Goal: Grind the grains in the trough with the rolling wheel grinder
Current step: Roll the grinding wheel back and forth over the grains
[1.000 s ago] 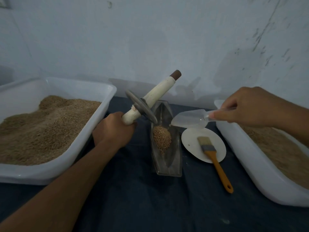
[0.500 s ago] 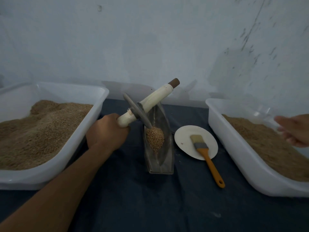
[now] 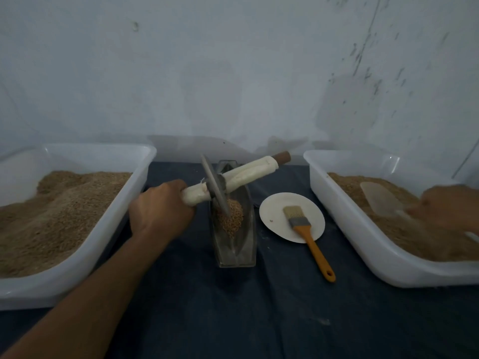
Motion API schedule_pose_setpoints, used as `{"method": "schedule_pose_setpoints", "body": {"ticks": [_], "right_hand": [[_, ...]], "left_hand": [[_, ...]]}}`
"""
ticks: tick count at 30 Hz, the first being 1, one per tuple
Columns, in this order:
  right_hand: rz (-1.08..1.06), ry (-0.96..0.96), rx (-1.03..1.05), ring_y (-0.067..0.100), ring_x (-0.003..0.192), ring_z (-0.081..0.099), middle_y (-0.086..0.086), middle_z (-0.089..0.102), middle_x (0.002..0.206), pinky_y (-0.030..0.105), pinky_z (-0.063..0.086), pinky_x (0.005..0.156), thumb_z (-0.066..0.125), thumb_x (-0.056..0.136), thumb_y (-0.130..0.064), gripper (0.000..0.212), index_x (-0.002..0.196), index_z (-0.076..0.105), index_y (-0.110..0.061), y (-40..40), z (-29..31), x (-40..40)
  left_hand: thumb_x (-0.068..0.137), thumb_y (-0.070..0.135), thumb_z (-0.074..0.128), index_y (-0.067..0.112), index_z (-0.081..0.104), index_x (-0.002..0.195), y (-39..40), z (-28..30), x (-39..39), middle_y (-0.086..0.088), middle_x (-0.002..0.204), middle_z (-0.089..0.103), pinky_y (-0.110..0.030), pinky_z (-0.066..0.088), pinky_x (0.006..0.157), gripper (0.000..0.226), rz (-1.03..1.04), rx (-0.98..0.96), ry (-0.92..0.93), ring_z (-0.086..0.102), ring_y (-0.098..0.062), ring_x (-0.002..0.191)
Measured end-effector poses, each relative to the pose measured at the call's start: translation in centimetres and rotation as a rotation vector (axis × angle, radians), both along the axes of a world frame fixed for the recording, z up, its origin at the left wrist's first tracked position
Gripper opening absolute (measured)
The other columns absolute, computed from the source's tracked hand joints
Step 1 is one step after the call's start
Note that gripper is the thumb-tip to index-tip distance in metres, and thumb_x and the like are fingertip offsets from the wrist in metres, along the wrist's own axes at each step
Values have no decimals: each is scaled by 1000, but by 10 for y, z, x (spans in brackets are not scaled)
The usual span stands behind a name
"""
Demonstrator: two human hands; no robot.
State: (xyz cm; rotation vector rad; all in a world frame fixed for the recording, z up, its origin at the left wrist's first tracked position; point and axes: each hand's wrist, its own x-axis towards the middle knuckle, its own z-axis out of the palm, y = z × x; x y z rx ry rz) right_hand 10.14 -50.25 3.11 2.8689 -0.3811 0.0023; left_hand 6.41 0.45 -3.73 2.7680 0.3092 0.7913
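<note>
Gripping the grinder's (image 3: 234, 178) near handle end, the left hand (image 3: 160, 208) has its fingers curled tight round it; the wheel (image 3: 215, 186), just beyond them, tilts into the grains (image 3: 230, 220) in the trough (image 3: 246, 244). Blurred right hand (image 3: 448, 212) lies over a scoop (image 3: 382, 199); grip unclear.
</note>
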Motion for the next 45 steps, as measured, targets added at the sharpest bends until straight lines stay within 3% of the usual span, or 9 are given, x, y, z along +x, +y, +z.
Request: {"method": "schedule_pose_setpoints", "body": {"ticks": [3,6,15,20,25,36,39,42,45], "right_hand": [[235,-511,242,26,82,64,1,68,91,47,56,80,54,93,-52,38,111,62,-19,19,19,-21],[514,-813,510,-1,79,65,-26,67,88,36,56,74,48,92,-62,28,109,60,-44,82,31,-79],[469,193,1169,12,79,74,-5,69,103,33,62,74,51,92,-64,42,121,54,-34,225,-31,-91],[531,287,1357,15,87,74,-6,73,101,34,62,78,60,94,-53,20,104,65,-37,254,-60,-78],[502,279,1437,18,91,74,-2,76,98,38,61,83,61,98,-29,17,108,69,-17,263,-64,-74],[549,246,1261,16,77,73,3,73,89,35,61,71,64,94,-41,23,101,72,-20,267,-54,-80],[653,-188,835,-3,75,63,-12,67,79,26,52,66,58,85,-61,26,99,64,-39,251,-36,-65],[764,-554,555,1,103,53,-13,58,112,25,43,84,69,83,-41,48,126,49,-39,234,-12,-36],[799,-316,291,22,129,42,1,45,143,35,35,106,68,85,-28,74,150,32,-30,233,-11,-7]], "left_hand": [[80,41,65,33,53,75,-2,-1,0,13,62,52,-20,26,48,15,-6,29,-9,42,-4,52],[80,40,66,34,54,78,-2,-1,0,13,63,52,-21,27,48,13,-18,50,-23,45,-7,53],[80,39,65,33,54,78,3,-2,2,12,63,53,-23,32,49,13,-32,140,-36,49,-12,56],[76,39,68,35,49,76,3,-3,4,14,57,37,-21,23,45,19,-37,220,-56,37,-10,51],[79,36,67,33,51,79,2,1,4,10,67,55,-23,24,45,17,-52,215,-62,44,-12,56],[84,34,62,33,47,83,5,8,7,7,77,62,-26,27,48,16,-48,222,-53,55,-16,64],[84,34,62,32,53,86,5,9,15,6,78,64,-26,27,48,10,-70,250,-61,62,-19,68],[82,34,63,31,57,89,1,11,22,5,78,65,-27,26,48,9,-107,293,-61,63,-20,68],[80,34,65,31,56,87,-1,11,28,5,77,65,-27,24,49,12,-141,331,-67,63,-21,66]]}}
